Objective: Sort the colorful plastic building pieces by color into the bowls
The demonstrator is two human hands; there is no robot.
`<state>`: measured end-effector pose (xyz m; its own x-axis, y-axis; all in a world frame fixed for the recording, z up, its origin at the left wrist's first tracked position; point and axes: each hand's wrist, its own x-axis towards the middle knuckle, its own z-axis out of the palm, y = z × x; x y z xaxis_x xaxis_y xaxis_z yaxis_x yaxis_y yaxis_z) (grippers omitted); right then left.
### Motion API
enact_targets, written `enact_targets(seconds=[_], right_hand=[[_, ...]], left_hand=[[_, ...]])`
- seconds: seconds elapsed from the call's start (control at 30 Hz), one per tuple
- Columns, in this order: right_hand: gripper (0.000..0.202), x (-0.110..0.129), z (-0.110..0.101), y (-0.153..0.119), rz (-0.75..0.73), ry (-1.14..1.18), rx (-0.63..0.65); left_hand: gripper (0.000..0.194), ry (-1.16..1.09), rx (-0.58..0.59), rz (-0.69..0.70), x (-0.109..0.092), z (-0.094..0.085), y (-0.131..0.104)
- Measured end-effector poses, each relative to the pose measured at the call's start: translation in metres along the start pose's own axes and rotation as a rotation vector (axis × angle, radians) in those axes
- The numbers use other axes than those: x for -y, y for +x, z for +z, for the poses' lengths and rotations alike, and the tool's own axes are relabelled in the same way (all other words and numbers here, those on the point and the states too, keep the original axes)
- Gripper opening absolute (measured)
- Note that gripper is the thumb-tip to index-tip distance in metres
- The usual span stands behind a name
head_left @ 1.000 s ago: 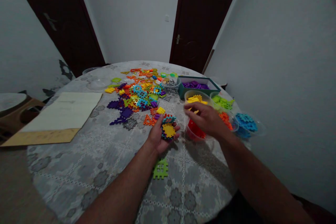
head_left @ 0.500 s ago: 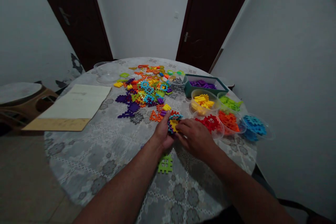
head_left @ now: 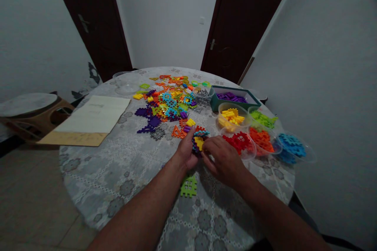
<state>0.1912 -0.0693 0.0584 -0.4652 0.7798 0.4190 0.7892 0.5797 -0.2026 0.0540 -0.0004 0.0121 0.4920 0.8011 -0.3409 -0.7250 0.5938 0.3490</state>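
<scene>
Above the middle of the table, my left hand (head_left: 187,152) is wrapped round a small assembly of interlocking plastic tiles (head_left: 199,142), with yellow, purple, blue and red parts showing. My right hand (head_left: 224,159) closes on the assembly's right side, its fingertips pressed to the yellow face. The fingers hide much of the assembly. On the tablecloth below my hands lies a green window tile (head_left: 189,186). Just beyond my left hand are orange triangular tiles (head_left: 177,131) and a yellow piece (head_left: 191,122).
A loose heap of mixed tiles (head_left: 169,104) spreads across the far middle. Right of it stand a green box (head_left: 216,104) of purple pieces and clear tubs holding yellow (head_left: 231,116), red (head_left: 240,142), orange (head_left: 261,140), lime (head_left: 263,119) and blue pieces (head_left: 291,145). An open booklet (head_left: 91,115) lies left.
The camera view has shifted, so the whole scene sits slightly further right and lower. Both hands stay on the tile assembly, with little visible change in grip.
</scene>
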Motion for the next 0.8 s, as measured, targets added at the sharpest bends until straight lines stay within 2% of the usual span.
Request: enact_targets(seconds=[0.07,0.13,0.23,0.3,0.37,0.43,0.5,0.53,0.6,0.7,0.8], right_hand=[[0.009,-0.004,-0.012,0.003,0.067,0.117,-0.045],[0.011,-0.016,-0.029,0.01,0.202,0.223,-0.049],[0.016,-0.054,-0.052,0.025,0.451,0.34,-0.078],[0.023,-0.086,-0.063,0.034,0.605,0.387,-0.156],[0.031,-0.112,-0.068,0.039,0.703,0.303,-0.273],[0.037,-0.126,-0.069,0.04,0.695,0.073,-0.41],[0.038,-0.124,-0.065,0.037,0.601,-0.118,-0.483],[0.036,-0.116,-0.062,0.035,0.538,-0.14,-0.476],[0.031,-0.093,-0.054,0.032,0.4,-0.051,-0.376],[0.026,-0.053,-0.036,0.029,0.198,0.131,-0.147],[0.019,-0.03,-0.018,0.028,0.091,0.15,-0.025]], left_hand=[[0.049,0.016,-0.022,-0.014,0.0,0.0,-0.001],[0.047,0.041,-0.063,-0.025,-0.002,0.0,-0.003],[0.045,0.056,-0.11,-0.023,-0.005,0.004,-0.009],[0.045,0.06,-0.115,-0.024,-0.006,0.007,-0.011],[0.046,0.069,-0.114,-0.022,-0.007,0.008,-0.012],[0.05,0.079,-0.117,-0.018,-0.007,0.008,-0.012],[0.052,0.082,-0.102,-0.021,-0.007,0.006,-0.01],[0.051,0.081,-0.088,-0.024,-0.007,0.006,-0.01],[0.05,0.078,-0.055,-0.035,-0.006,0.004,-0.009],[0.048,0.081,-0.018,-0.035,-0.004,0.003,-0.009],[0.047,0.093,-0.016,-0.023,-0.004,0.005,-0.01]])
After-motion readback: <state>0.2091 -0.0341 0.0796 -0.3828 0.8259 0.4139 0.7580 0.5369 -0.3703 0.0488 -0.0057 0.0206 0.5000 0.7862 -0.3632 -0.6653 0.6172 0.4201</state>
